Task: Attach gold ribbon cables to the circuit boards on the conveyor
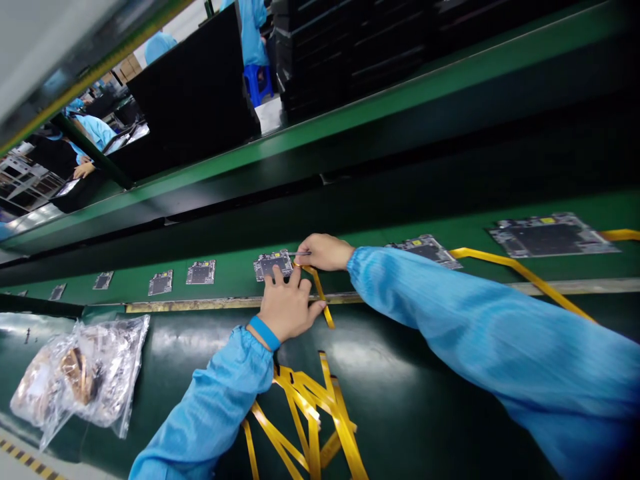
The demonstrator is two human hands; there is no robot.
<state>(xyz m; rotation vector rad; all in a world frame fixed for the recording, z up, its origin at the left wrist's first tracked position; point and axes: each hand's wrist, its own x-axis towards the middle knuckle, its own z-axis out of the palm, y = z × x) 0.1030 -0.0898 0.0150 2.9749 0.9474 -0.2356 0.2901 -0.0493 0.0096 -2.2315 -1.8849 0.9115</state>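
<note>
On the green line surface lies a circuit board (265,264) with a yellow mark. My left hand (287,303) rests over its near edge, fingers spread and fingertips touching the board. At the board's right edge, my right hand (327,253) pinches a thin dark tool (301,253) that points left; its exact kind is too small to make out. A yellow flat ribbon cable (320,293) runs from that edge down past my left thumb and over the metal rail. Where the cable meets the board is partly hidden by my fingers.
Several yellow ribbon cables (310,407) lie in a loose pile on the near green surface. A clear plastic bag (107,373) sits at left. More boards (201,272) line the belt; one at right (550,237) has a cable. Beyond are black panels (195,87) and people in blue.
</note>
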